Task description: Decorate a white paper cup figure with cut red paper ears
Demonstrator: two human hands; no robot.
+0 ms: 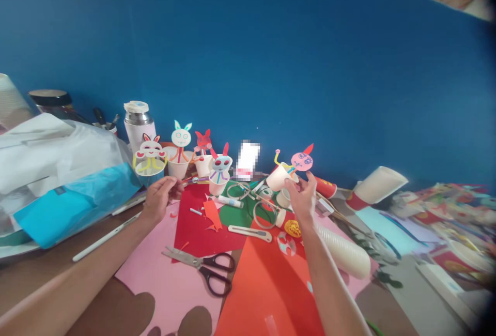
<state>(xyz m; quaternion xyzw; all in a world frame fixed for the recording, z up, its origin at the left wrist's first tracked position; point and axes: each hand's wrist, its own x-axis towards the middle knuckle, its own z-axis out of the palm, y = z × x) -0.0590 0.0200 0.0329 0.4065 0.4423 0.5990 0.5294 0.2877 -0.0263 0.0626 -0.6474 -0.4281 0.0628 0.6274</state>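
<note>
My right hand [303, 199] grips a white paper cup [277, 178] that leans to the left. A pink paper rabbit face [302, 161] with a red ear and a bent yellow arm rises from that cup. On the left, my left hand [158, 199] has its fingers pressed together; what they hold, if anything, I cannot make out. Beyond it stand several paper cups with rabbit figures, among them a white-faced rabbit [181, 137], a red rabbit [203, 140] and a light blue one with red ears [220, 163].
Black-handled scissors [201, 262], a white cutter [250, 233] and a glue stick [231, 201] lie on coloured paper. A stack of cups [344, 250] lies at right. A thermos [138, 124] and plastic-wrapped paper [77, 170] stand left, before the blue wall [248, 57].
</note>
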